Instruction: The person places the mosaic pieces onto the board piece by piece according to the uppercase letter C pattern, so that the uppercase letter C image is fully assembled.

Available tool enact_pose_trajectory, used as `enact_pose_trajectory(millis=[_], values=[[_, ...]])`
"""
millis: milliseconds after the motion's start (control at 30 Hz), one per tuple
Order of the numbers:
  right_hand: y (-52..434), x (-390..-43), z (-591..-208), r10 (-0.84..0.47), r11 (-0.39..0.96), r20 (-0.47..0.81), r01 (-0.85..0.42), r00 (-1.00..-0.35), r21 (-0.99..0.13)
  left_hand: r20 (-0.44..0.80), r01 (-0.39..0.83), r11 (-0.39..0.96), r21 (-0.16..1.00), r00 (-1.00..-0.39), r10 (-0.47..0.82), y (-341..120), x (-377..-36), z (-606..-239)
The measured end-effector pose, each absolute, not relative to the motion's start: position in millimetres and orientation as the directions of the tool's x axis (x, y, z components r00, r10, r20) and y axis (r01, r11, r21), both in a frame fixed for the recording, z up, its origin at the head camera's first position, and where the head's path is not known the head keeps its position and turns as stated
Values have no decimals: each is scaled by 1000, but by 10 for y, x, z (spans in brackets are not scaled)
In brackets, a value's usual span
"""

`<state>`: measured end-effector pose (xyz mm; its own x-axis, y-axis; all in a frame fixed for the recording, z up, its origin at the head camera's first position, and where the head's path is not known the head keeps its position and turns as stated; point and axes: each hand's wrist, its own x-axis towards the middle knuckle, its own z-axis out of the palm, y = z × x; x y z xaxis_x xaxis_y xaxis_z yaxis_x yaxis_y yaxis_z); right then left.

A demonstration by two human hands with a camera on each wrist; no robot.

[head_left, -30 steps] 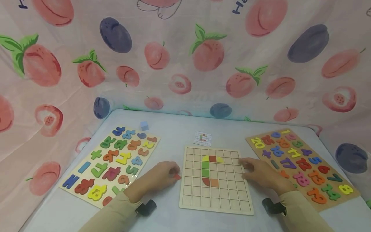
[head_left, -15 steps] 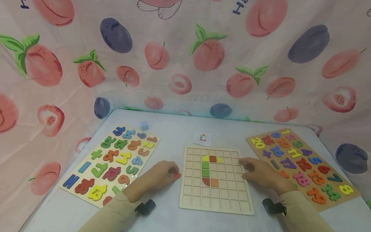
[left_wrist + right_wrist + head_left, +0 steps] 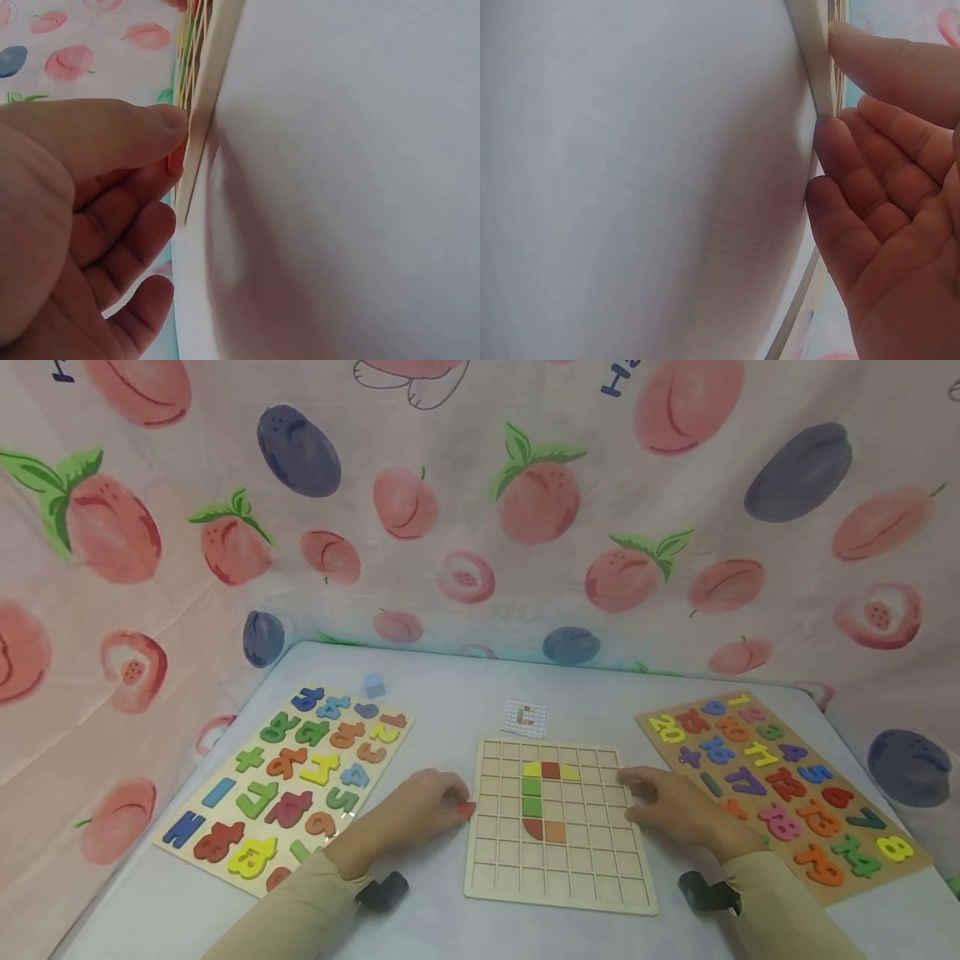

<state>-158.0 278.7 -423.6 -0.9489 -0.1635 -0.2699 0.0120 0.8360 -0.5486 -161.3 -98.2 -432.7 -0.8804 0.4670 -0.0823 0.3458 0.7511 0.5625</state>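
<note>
Your left hand pinches a small red piece right at the grid board's left edge, low so it can slide in. Your right hand rests relaxed, fingers touching the board's right edge, bracing it. The coloured C-shape sits mid-board.

left hand | red piece moved right | now touching grid board edge
</note>
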Motion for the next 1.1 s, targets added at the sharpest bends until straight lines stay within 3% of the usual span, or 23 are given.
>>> enact_pose_trajectory(millis=[833,1100], values=[[2797,-1590,-4245,-162,843,-273,11,-948,-538,-171,277,752,598,-873,457,-492,-1634,-4217],[2796,-1584,-4242,-163,843,-262,4,-951,-538,-109,380,729,569,-844,525,-361,-1607,-4205]])
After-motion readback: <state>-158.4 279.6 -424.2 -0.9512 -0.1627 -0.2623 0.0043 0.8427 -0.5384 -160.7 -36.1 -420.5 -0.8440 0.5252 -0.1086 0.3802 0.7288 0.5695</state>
